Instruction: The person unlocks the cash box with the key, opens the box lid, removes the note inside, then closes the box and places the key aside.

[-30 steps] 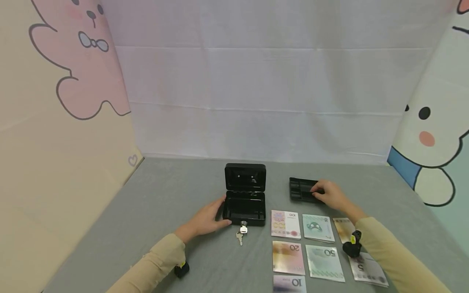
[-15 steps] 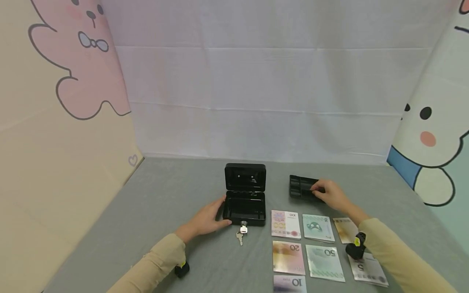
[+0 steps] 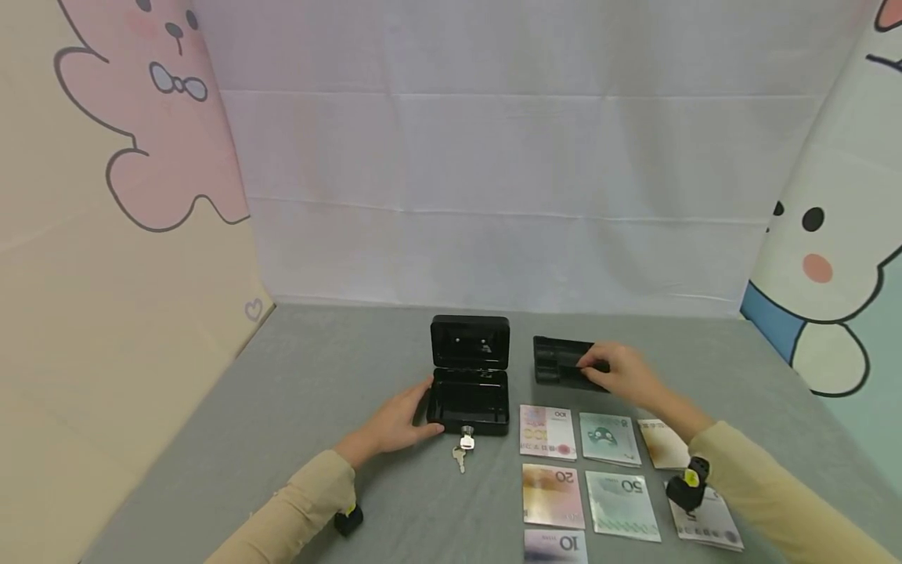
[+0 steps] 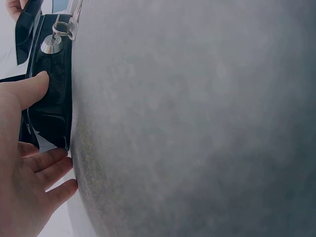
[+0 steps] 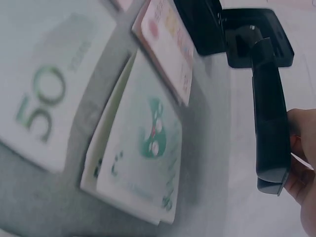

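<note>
A black cash box stands with its lid raised. My left hand holds its left side; in the left wrist view the thumb lies on the front face and the fingers are at the side. Keys hang from the front lock. Right of the box, my right hand pinches a black compartment tray by its divider. The right wrist view has the tray lifted above the table, edge toward the camera, with fingers partly hidden behind it.
Stacks of play banknotes lie at the right front: a 100, a green one, a 20, a 50, a 10, a 5 and a golden one partly under the right arm. White cloth hangs behind.
My right hand has lifted the tray off the table and carried it left toward the cash box. The left hand and the box stay where they were.
</note>
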Available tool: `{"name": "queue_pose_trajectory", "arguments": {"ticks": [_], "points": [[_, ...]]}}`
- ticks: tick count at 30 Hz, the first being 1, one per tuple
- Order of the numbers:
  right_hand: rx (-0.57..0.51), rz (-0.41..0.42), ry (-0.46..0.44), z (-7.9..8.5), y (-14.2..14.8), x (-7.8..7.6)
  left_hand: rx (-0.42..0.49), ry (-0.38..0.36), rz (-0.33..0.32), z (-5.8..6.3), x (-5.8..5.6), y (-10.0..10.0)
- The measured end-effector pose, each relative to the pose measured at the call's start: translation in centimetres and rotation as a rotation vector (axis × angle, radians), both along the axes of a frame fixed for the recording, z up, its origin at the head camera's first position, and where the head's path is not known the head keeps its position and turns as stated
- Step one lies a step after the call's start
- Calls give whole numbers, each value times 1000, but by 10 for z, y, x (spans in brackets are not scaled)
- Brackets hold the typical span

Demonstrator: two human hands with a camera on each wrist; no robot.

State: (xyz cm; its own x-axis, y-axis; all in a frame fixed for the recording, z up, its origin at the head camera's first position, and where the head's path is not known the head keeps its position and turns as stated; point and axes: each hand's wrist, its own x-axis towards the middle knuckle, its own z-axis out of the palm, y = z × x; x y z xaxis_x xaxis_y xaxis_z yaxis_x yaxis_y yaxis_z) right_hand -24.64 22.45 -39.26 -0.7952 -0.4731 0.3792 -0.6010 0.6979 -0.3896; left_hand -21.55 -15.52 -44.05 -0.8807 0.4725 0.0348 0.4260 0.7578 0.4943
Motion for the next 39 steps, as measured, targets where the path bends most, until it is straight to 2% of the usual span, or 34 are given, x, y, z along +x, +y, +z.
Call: {"name": "queue_pose_trajectory", "arguments": {"ticks": [5,14,21,27,39], "points": [[-10,41,-5,8,-19,8,4,-1,0,0,0,0],[-17,66,-35,14,-63,22,9,8,0,-1,0,0],[-32,61,-12,10,-97,21,17,-9,2,0,1,0],[-37,47,-33,5,-125,19,15,-11,7,0,1,0],[-81,7,-85,-7,-159,16,116,28,-36,-3,-3,-1]]}}
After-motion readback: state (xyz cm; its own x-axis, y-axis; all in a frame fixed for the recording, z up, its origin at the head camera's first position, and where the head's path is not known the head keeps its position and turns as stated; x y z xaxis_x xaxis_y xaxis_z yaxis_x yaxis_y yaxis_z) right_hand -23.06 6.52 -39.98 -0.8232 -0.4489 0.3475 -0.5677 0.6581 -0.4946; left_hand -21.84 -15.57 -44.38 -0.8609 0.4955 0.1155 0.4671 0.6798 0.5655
